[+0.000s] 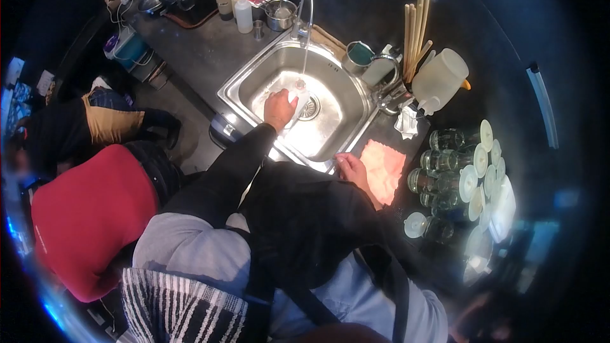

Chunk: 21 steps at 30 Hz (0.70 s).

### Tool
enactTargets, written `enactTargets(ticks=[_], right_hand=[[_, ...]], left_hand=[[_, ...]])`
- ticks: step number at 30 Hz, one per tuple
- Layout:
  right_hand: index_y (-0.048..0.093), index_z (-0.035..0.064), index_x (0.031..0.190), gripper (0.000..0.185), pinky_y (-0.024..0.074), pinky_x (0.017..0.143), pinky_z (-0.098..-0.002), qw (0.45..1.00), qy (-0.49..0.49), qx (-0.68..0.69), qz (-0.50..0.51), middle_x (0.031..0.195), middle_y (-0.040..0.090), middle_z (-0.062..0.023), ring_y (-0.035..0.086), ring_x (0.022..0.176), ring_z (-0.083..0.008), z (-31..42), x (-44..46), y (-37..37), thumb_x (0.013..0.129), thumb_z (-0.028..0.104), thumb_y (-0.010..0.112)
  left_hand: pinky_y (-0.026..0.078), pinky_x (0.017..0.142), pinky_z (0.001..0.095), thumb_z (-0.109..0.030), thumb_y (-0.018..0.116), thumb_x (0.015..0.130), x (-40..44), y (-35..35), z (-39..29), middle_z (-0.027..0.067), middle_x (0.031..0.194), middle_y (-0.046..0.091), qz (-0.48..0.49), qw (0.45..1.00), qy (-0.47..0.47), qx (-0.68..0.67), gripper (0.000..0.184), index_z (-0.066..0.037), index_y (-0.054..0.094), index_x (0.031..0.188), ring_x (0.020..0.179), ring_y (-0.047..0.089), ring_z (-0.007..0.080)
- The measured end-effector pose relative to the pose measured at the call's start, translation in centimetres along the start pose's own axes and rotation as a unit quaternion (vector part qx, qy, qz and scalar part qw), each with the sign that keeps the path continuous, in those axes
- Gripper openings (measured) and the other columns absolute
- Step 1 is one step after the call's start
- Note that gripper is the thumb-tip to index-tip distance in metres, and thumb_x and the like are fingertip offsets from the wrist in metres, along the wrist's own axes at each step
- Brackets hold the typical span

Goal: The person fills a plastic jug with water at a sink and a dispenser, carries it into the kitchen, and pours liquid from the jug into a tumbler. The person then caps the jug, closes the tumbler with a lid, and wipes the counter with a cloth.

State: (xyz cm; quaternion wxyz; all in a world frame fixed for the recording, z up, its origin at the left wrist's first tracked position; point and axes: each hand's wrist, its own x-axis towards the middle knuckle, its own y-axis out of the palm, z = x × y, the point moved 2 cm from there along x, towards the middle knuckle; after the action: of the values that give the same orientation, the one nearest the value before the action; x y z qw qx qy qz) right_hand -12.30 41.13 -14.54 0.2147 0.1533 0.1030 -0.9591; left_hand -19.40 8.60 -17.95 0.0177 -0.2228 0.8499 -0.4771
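the fingers of your left hand (277, 110) are bent closed around a pale thing (296, 109), too small and washed out by glare to name; it is inside the metal sink (238, 84), beside the drain (310, 108). water runs down near it from the curved tap (309, 1). your right hand (356, 173) is at the near rim of the sink, its fingers partly curled; you cannot tell from here whether they grip anything. just beside that hand an orange cloth (384, 164) lies flat on the bench (184, 41), and farther to the right are glass jars (438, 181) with pale discs (469, 182) by them. past the sink you have a cloudy pitcher (440, 78), upright wooden sticks (416, 25), a metal pot (281, 18) and squeeze bottles (243, 16). to your left, a person in a red top (95, 216) leans away.
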Motion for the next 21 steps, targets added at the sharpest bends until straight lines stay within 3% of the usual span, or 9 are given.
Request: enactTargets(ticks=[6, 8, 11, 21], right_hand=[[0.073, 0.0059, 0.117, 0.022, 0.0418, 0.055, -0.0232, 1.000, -0.001, -0.001, 0.000, 0.076, 0.061, 0.0051, 0.050, 0.058, -0.0052, -0.48, 0.28, -0.11, 0.106, 0.022, 0.066], [0.073, 0.0059, 0.118, 0.022, 0.0419, 0.055, -0.0232, 1.000, -0.004, -0.003, -0.001, 0.077, 0.061, 0.0049, 0.050, 0.058, -0.0053, -0.62, 0.19, -0.08, 0.106, 0.022, 0.066], [0.073, 0.0059, 0.118, 0.022, 0.0421, 0.055, -0.0231, 1.000, -0.005, -0.006, -0.007, 0.078, 0.063, 0.0044, 0.051, 0.059, -0.0053, -0.68, 0.17, -0.09, 0.105, 0.022, 0.066], [0.074, 0.0062, 0.118, 0.022, 0.0413, 0.055, -0.0226, 1.000, 0.007, 0.005, -0.009, 0.077, 0.062, 0.0052, 0.051, 0.060, -0.0047, -0.36, -0.02, -0.01, 0.105, 0.023, 0.067]], left_hand=[[0.054, 0.093, 0.0520, -0.035, 0.075, 0.093, 0.16, 0.02, 0.01, 0.0242, 0.099, 0.074, 0.003, 1.000, -0.001, -0.001, 0.037, 0.001, 0.067, 0.098, 0.102, 0.067, 0.0453], [0.054, 0.090, 0.0495, -0.036, 0.074, 0.092, 0.06, 0.36, 0.15, 0.0192, 0.094, 0.075, -0.019, 1.000, 0.009, 0.015, 0.034, -0.002, 0.068, 0.093, 0.098, 0.069, 0.0404], [0.053, 0.094, 0.0523, -0.035, 0.074, 0.093, 0.02, -0.09, -0.06, 0.0241, 0.100, 0.073, 0.006, 1.000, -0.002, -0.008, 0.037, 0.001, 0.067, 0.098, 0.102, 0.067, 0.0452], [0.053, 0.093, 0.0530, -0.036, 0.074, 0.093, 0.09, 0.03, 0.07, 0.0240, 0.100, 0.073, 0.009, 1.000, -0.006, -0.006, 0.037, 0.000, 0.067, 0.100, 0.102, 0.067, 0.0449]])
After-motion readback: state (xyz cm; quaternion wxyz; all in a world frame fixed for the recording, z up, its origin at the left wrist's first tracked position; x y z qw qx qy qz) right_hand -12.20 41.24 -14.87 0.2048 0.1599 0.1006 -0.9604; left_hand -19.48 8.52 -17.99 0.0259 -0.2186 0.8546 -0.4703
